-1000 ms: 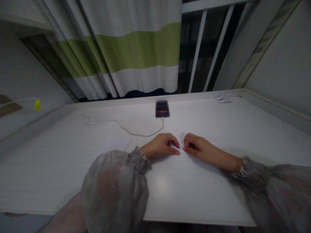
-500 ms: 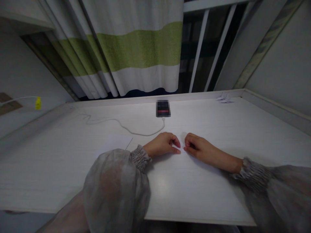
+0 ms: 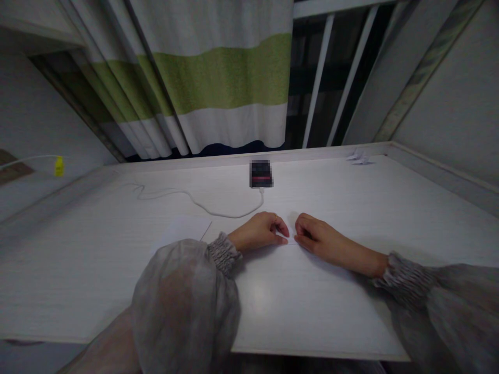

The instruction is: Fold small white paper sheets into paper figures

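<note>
Your right hand [image 3: 314,235] pinches the paper [image 3: 291,241]; your left hand [image 3: 265,228] curves at its edge (whether gripping, I can't tell), so uneven pressure could skew it.

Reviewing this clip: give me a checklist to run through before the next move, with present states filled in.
1. Left hand and right hand both in view: ok.
2. Small white paper between the fingertips: ok, though mostly hidden.
3. Firm pinch by each hand: cannot tell.
4. White cable clear of both hands: ok, it lies beyond them.
5. Larger sheet fully visible: not ok, the left sleeve hides part.
</note>
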Available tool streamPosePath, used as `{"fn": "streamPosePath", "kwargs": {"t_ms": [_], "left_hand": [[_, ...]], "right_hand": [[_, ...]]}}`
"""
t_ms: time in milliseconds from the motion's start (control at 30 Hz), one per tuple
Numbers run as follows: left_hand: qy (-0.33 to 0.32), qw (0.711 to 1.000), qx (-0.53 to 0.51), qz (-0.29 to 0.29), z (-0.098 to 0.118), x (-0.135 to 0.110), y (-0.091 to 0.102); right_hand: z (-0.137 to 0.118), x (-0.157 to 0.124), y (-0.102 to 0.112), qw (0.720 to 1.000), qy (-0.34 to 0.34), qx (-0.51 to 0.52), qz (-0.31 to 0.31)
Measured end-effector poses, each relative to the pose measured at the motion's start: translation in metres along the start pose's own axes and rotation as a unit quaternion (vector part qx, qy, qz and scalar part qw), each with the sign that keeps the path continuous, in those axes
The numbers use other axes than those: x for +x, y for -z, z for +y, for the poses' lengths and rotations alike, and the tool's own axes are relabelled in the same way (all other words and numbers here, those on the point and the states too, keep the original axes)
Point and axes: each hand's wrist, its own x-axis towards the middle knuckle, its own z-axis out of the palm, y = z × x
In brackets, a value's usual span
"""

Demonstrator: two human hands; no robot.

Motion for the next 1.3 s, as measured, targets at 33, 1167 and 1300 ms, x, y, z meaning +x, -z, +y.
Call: {"fn": "streamPosePath", "kwargs": {"t_ms": [33,1167,1300], "left_hand": [[0.001,1.0,-0.001,-0.001,0.0,0.0,0.0],[-0.024,0.999,0.035,0.004,-0.003,-0.001,-0.002],[-0.021,0.999,0.035,-0.005,-0.001,-0.002,0.0]], "right_hand": [[0.0,0.0,0.0,1.0,0.001,0.001,0.0],[0.007,-0.001,-0.001,0.999,0.026,0.04,0.013],[0.007,0.0,0.001,0.999,0.023,0.043,0.01]]}}
